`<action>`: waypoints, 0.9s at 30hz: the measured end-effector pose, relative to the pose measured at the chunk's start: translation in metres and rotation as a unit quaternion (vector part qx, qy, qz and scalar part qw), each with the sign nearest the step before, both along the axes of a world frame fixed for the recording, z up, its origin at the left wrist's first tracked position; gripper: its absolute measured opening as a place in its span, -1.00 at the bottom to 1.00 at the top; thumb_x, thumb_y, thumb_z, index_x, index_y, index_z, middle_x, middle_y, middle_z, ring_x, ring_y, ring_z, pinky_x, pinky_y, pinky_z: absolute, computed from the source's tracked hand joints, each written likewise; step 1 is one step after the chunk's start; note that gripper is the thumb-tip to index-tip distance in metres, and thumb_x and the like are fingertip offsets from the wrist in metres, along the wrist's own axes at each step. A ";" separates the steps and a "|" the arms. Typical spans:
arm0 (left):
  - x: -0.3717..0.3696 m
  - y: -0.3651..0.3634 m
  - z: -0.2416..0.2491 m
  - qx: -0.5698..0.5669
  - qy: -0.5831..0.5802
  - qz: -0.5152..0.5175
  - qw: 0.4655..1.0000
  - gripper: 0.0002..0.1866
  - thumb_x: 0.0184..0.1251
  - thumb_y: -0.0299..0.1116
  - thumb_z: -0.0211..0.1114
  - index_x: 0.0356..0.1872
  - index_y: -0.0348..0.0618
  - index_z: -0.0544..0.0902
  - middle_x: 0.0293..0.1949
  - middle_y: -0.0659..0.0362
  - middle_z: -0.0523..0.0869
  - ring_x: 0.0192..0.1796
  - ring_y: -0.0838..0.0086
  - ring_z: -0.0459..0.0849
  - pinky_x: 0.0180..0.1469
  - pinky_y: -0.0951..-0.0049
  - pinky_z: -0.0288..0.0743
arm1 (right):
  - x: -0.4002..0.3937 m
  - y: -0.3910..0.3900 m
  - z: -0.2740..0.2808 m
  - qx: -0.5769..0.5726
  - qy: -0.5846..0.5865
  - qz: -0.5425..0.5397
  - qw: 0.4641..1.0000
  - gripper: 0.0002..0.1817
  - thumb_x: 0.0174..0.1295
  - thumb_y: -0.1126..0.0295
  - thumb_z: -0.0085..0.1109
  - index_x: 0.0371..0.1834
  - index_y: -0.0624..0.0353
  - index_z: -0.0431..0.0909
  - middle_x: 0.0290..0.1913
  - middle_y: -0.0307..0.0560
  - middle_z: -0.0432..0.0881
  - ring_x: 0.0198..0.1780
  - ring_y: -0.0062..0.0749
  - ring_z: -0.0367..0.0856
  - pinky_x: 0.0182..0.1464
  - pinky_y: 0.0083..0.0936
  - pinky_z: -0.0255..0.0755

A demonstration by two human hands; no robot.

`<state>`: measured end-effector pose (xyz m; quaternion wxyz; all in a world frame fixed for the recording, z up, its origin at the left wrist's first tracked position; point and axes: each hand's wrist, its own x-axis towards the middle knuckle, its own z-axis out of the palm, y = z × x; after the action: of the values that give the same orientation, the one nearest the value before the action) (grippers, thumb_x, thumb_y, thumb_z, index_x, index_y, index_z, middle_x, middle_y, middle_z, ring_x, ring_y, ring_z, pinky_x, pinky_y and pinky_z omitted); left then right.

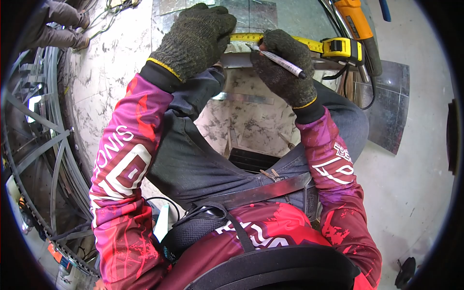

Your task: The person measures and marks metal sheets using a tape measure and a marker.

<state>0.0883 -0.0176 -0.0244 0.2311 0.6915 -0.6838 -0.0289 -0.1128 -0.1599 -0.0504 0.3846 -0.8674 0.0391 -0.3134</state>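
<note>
My left hand (198,43), in a dark knitted glove with a yellow-edged cuff, is closed over one end of the yellow tape measure blade (244,37). The tape's end is hidden under that glove. The black-and-yellow tape measure case (343,51) lies to the right, with the blade stretched across. In my right hand (286,70), gloved the same way, is a white marker pen (282,64), its tip pointing left just below the blade. Under the tape are flat grey metal sheets (263,17); a metal strip (237,60) runs below the hands.
An orange power tool (355,19) lies at upper right, above the tape case. Another dark metal sheet (386,106) rests on the floor at right. Curved metal bars (55,135) are piled at left. Another person's legs (60,29) stand at upper left near cables (108,19).
</note>
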 end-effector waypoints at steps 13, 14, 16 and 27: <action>-0.003 0.000 0.004 0.012 0.004 0.013 1.000 -0.80 0.27 -0.43 0.40 -0.10 -0.20 0.73 -0.14 -0.03 0.71 -0.04 -0.08 0.67 0.10 0.01 0.54 | -0.010 -0.012 0.007 -0.138 0.041 -0.032 0.989 -0.68 0.14 0.37 0.54 -0.08 0.21 0.67 -0.25 0.06 0.72 -0.26 0.00 0.78 -0.17 -0.26 0.67; -0.003 0.000 0.004 0.007 0.008 0.011 1.000 -0.80 0.27 -0.43 0.40 -0.10 -0.20 0.73 -0.14 -0.03 0.71 -0.04 -0.09 0.67 0.10 0.02 0.54 | -0.010 -0.011 0.008 -0.108 0.048 -0.035 0.992 -0.67 0.14 0.36 0.54 -0.08 0.21 0.67 -0.25 0.06 0.73 -0.26 0.01 0.78 -0.17 -0.26 0.67; -0.003 0.000 0.004 0.002 0.013 0.010 1.000 -0.80 0.28 -0.43 0.39 -0.10 -0.20 0.73 -0.14 -0.03 0.71 -0.04 -0.09 0.67 0.10 0.02 0.54 | -0.011 -0.010 0.008 -0.079 0.054 -0.038 0.995 -0.66 0.14 0.36 0.54 -0.07 0.22 0.67 -0.25 0.07 0.73 -0.26 0.01 0.79 -0.17 -0.26 0.67; -0.001 0.000 0.002 0.013 0.004 0.007 1.000 -0.80 0.29 -0.41 0.40 -0.10 -0.21 0.72 -0.14 -0.03 0.72 -0.03 -0.08 0.67 0.12 0.02 0.53 | -0.011 -0.009 0.004 -0.044 0.037 -0.033 0.998 -0.65 0.15 0.36 0.56 -0.05 0.22 0.67 -0.27 0.06 0.74 -0.28 -0.02 0.79 -0.20 -0.25 0.66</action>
<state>0.0877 -0.0178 -0.0224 0.2252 0.6991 -0.6775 -0.0389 -0.1234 -0.1694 -0.0461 0.3333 -0.8929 0.0681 -0.2951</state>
